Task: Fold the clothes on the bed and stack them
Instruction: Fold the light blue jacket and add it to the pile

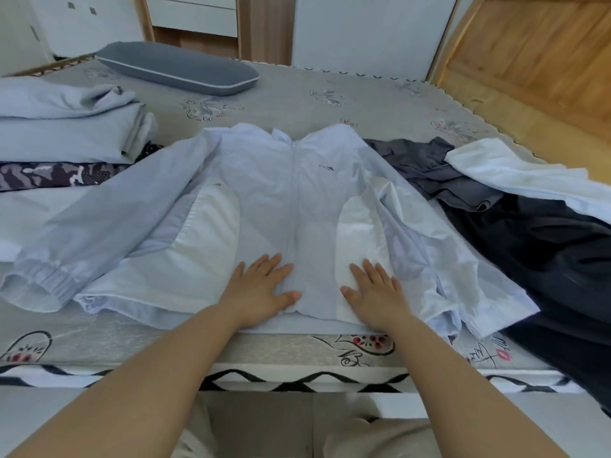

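Pale blue jacket (281, 193) is spread zip-up on the bed (330, 100), hem under both hands. Left hand (261, 292) and right hand (377, 295) are pressed flat, fingers straight, either side of the zip. Creases are best smoothed outward before sleeves are folded in. Folded stack (62, 127) lies beyond the left hand.

No readable text. Jacket (291, 193) has a small dark logo mark on the chest beside the zipper, no letters legible. Bed cover (363, 97) near the jacket's hem carries script-like black scribbles, unreadable.
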